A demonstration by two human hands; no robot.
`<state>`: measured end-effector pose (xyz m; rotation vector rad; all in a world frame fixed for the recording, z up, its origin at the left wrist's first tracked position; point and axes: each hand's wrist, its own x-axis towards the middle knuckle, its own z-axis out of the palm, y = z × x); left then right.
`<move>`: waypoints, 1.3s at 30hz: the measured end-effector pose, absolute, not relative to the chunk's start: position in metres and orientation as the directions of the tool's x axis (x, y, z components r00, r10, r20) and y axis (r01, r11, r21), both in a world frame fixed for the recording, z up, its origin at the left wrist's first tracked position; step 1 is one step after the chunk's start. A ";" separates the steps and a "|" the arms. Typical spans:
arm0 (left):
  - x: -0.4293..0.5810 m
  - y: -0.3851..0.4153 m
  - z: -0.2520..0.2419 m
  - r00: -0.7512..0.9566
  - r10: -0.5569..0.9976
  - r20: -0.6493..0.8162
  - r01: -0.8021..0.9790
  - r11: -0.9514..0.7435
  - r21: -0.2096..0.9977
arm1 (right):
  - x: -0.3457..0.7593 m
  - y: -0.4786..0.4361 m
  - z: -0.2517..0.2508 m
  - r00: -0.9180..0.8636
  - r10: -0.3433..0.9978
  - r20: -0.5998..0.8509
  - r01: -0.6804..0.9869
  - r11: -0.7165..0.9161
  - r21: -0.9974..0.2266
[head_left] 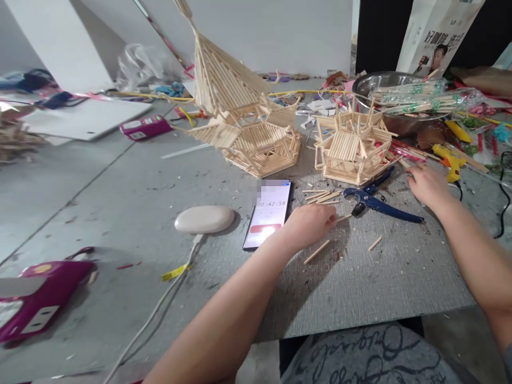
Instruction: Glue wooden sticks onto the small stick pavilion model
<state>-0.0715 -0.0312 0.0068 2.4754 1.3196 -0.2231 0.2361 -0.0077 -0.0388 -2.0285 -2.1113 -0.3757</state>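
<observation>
My left hand (310, 223) rests on the grey mat (380, 277), fingers curled in a pinch on a short wooden stick (344, 217) beside a small pile of cut sticks (322, 196). My right hand (426, 184) lies further right on the mat, fingers curled down next to the small stick-built model (352, 149); what it holds, if anything, is hidden. Blue cutting pliers (376, 202) lie between my two hands. A taller stick-built pavilion with a pointed roof (240, 112) stands behind a phone (269, 213) showing a timer.
A metal bowl (368, 82) holds bagged sticks at the back right. A yellow glue gun (452, 160) and a black cable (504, 197) lie right. A beige oval pad (205, 218), magenta boxes (40, 298) and a white cable (160, 309) lie left. Loose sticks (317, 251) dot the mat.
</observation>
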 end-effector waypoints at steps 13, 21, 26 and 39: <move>-0.070 -0.034 0.005 0.555 0.781 -0.286 0.829 -0.550 0.107 | 0.217 -0.015 -0.031 -0.261 0.888 0.378 0.963 0.268 0.034; -0.070 -0.035 0.003 0.582 0.763 -0.279 0.811 -0.569 0.134 | 0.197 -0.025 -0.021 -0.329 0.838 0.435 0.912 0.402 -0.085; -0.070 -0.036 0.009 0.599 0.756 -0.266 0.794 -0.514 0.325 | 0.175 -0.039 -0.014 -0.357 0.830 0.429 0.826 0.495 -0.270; -0.070 -0.032 0.011 0.694 0.701 -0.164 0.496 -0.300 0.815 | 0.156 -0.050 -0.007 -0.404 0.902 0.153 0.650 0.401 -0.645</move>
